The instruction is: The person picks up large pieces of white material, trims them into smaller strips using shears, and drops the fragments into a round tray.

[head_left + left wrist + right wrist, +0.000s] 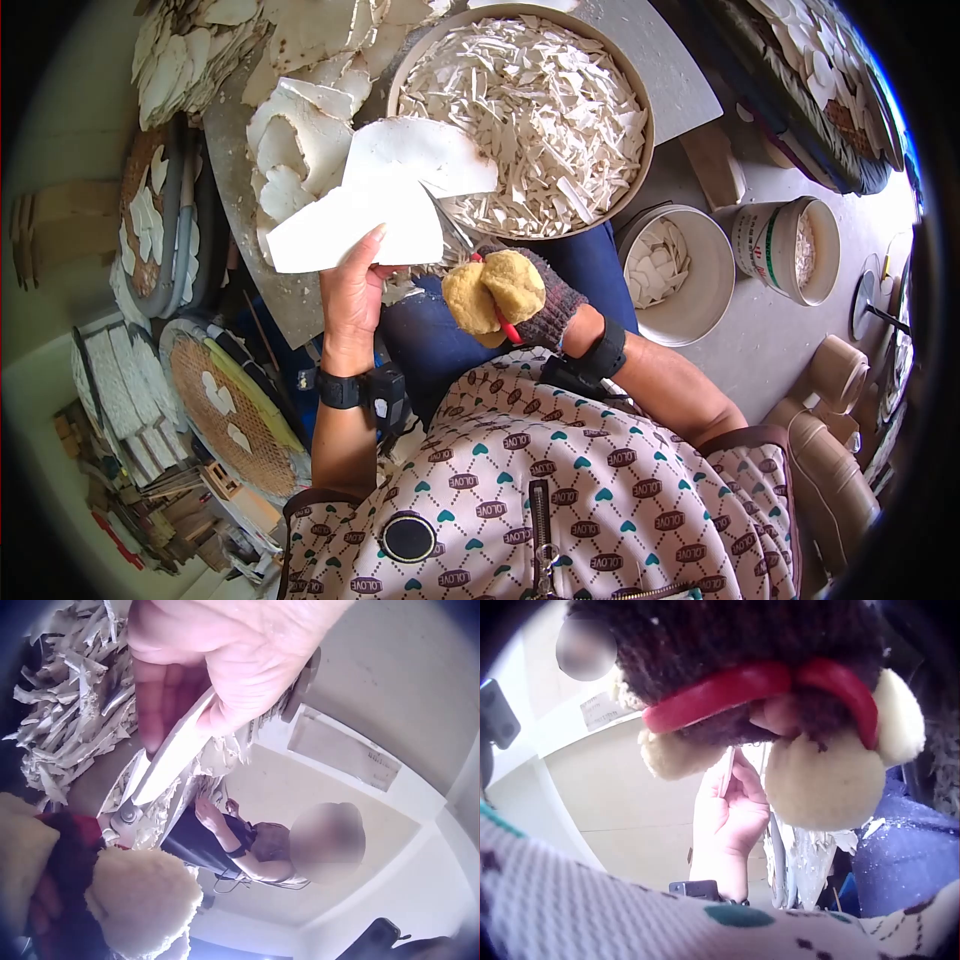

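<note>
My bare left hand (352,295) pinches a stiff white sheet (350,235) by its near edge, thumb on top. Around the handles of red-handled scissors (508,328), my right hand (545,295) curls in a dark knitted glove. Yellow foam padding (518,283) wraps the handles and hides most of the fingers. The scissors' blades reach up to the right side of the sheet in the head view, which partly covers them. In the left wrist view, the pivot screw (127,814) shows close beside the sheet's edge.
A large round tray (648,140) heaped with white strips stands ahead. Larger white pieces (300,140) pile on the grey table to its left. Two buckets (690,315) with white pieces stand at right. Another person (262,847) works across the room.
</note>
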`<state>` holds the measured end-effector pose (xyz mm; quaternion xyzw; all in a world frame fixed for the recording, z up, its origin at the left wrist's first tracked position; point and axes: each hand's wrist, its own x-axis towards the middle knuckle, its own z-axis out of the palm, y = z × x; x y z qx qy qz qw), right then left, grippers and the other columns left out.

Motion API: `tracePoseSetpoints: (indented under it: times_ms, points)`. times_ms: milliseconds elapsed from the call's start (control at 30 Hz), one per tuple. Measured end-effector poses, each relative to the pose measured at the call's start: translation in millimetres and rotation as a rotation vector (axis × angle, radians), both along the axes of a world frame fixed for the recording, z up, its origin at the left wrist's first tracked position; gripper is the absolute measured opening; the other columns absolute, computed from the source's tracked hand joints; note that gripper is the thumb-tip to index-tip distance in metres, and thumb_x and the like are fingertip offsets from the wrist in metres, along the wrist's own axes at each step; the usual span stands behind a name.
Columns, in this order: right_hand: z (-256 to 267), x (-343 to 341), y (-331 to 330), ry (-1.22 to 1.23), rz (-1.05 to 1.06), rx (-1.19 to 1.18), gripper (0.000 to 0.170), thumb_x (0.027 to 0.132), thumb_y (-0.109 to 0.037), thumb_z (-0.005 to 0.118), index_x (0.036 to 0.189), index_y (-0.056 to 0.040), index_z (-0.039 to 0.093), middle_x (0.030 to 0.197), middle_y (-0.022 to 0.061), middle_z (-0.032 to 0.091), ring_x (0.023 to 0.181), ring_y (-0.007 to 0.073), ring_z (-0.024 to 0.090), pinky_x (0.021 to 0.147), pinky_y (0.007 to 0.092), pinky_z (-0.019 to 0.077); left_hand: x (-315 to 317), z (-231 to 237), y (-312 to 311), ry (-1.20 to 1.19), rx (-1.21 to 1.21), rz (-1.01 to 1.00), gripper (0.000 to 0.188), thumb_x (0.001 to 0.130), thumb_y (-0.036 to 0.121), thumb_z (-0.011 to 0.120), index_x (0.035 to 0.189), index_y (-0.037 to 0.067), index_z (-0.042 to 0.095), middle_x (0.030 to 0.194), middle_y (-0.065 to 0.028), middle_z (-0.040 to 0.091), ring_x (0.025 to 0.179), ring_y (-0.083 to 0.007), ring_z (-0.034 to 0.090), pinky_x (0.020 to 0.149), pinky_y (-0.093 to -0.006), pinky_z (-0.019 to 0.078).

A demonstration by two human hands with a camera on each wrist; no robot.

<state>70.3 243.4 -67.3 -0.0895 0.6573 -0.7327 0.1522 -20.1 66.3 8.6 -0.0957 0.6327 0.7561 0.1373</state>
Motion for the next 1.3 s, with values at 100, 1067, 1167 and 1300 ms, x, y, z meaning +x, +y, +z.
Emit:
tracePoseSetpoints:
  times_ms: [100,1067,1167,1300]
  points:
    - [2,-3,2,0.107,-0.001,0.019,0.026,0.082,-0.014,0.061,0.105,-0.0028,0.056,0.102,0.0094,0.060,0.093,0.0198,0.059,0.082,0.0302,0.0480,-3,4,2,0.006,-0.021,0.000,0.040,0.081,0.005,0.059,0.117,-0.003,0.046,0.102,-0.0126,0.058,0.081,-0.0194,0.063,0.061,-0.0299,0.0566]
    - [6,-1,6,0.108,0.079,0.163,0.023,0.083,-0.011,0.061,0.104,-0.0027,0.057,0.103,0.0073,0.061,0.094,0.0153,0.060,0.084,0.0270,0.0472,-3,-15,17,0.312,-0.112,0.182,0.067,0.086,0.000,0.049,0.140,0.004,0.010,0.134,-0.0169,0.033,0.116,-0.0234,0.043,0.095,-0.0328,0.0394]
    - [8,-2,7,0.074,0.059,-0.024,0.021,0.081,-0.011,0.062,0.101,-0.0033,0.058,0.100,0.0078,0.062,0.091,0.0181,0.061,0.080,0.0274,0.0480,-3,-12,16,0.298,-0.088,0.155,0.067,0.086,-0.001,0.050,0.140,0.003,0.011,0.134,-0.0171,0.034,0.116,-0.0227,0.043,0.096,-0.0324,0.0391]
    - [22,-13,14,0.599,0.010,0.347,0.021,0.081,-0.011,0.062,0.098,-0.0006,0.057,0.097,0.0092,0.062,0.088,0.0195,0.061,0.077,0.0280,0.0487,0,-9,13,0.255,-0.082,0.025,0.067,0.085,-0.001,0.050,0.140,0.003,0.013,0.135,-0.0169,0.034,0.116,-0.0214,0.044,0.096,-0.0317,0.0390]
